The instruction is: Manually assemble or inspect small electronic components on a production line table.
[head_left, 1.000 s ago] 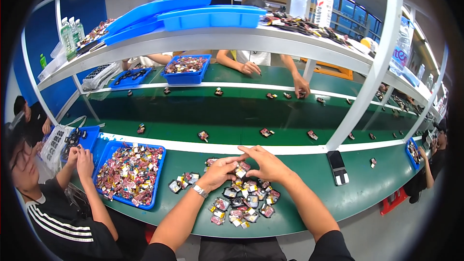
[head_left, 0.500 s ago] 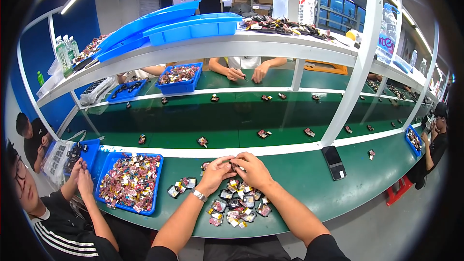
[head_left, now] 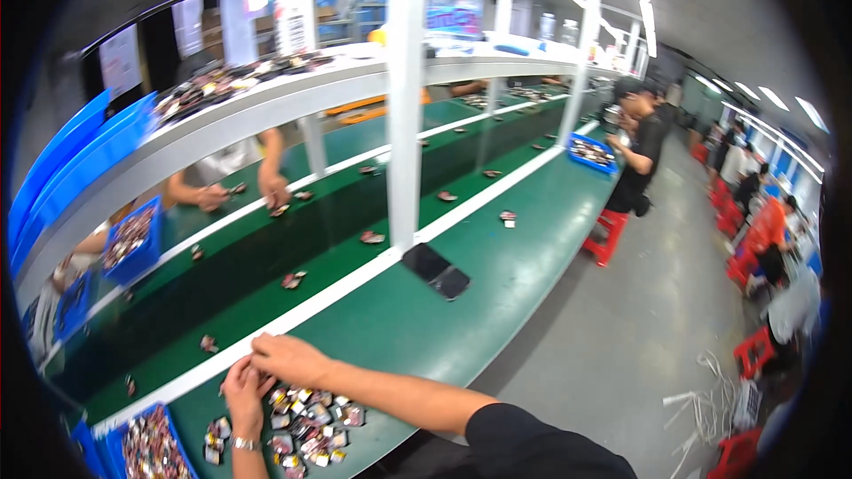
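My left hand (head_left: pixel 246 388), with a metal-banded watch on its wrist, and my right hand (head_left: pixel 291 360) meet at the near edge of the white rail (head_left: pixel 346 282). The fingers of both are pinched together, and whatever lies between them is hidden. Just below and beside the hands is a pile of small black parts with white, yellow and reddish faces (head_left: pixel 311 430), spread on the green bench (head_left: pixel 515 270). A smaller cluster of the same parts (head_left: pixel 216 440) lies left of my left wrist.
A blue tray (head_left: pixel 114 454) full of small parts stands at lower left. Beyond the rail, single parts (head_left: pixel 294 279) lie spaced along a green belt (head_left: pixel 333 253). A white post (head_left: pixel 406 124) rises beside a dark phone (head_left: pixel 435 271). Co-workers sit opposite and farther right.
The view has swung to the right, so the bench's far end and the aisle show more. My hands remain together by the pile, with fingers still pinched.
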`<state>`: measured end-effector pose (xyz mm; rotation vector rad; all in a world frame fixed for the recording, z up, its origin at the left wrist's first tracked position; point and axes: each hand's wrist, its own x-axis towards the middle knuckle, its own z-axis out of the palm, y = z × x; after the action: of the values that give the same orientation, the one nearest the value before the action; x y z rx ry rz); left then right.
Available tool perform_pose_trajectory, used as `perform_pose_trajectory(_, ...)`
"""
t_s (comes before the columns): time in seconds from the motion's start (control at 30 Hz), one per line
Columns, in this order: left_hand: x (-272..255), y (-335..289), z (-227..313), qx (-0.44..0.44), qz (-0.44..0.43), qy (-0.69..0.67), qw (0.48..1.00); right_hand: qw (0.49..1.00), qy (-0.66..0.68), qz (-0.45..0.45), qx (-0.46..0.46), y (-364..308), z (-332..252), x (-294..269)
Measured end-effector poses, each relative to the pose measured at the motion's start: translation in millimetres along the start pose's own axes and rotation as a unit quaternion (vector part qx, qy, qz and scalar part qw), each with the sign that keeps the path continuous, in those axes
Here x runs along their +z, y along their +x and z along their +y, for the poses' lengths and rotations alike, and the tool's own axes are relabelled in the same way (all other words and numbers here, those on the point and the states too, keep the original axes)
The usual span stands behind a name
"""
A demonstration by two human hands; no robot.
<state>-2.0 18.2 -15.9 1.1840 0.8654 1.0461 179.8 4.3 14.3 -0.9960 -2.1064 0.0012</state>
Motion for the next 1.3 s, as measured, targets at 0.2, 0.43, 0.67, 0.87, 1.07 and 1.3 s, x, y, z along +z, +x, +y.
perform_pose_trajectory(0.2, 18, 6, 6, -0.019, -0.022, 0.014, 0.999, 0.995, 0.088, -0.021, 0.046, -13, 14, -17)
perform_pose_trajectory(0.43, 9, 3, 10, -0.012, -0.057, -0.008, 0.998, 0.985, 0.156, -0.022, 0.067, -7, 12, -2)
perform_pose_trajectory(0.67, 14, 3, 14, 0.005, -0.097, 0.016, 0.995, 0.98, 0.158, -0.073, 0.099, -11, 17, -13)
perform_pose_trajectory(0.87, 18, -2, 3, 0.022, -0.081, -0.008, 0.996, 0.973, 0.179, -0.085, 0.115, -13, 6, -30)
perform_pose_trajectory(1.07, 10, -6, 14, 0.003, -0.096, -0.061, 0.994, 0.986, 0.117, -0.026, 0.114, -9, -9, -22)
perform_pose_trajectory(1.3, 6, 1, 10, -0.005, -0.105, -0.09, 0.99, 0.99, 0.115, 0.008, 0.086, -9, -6, -15)
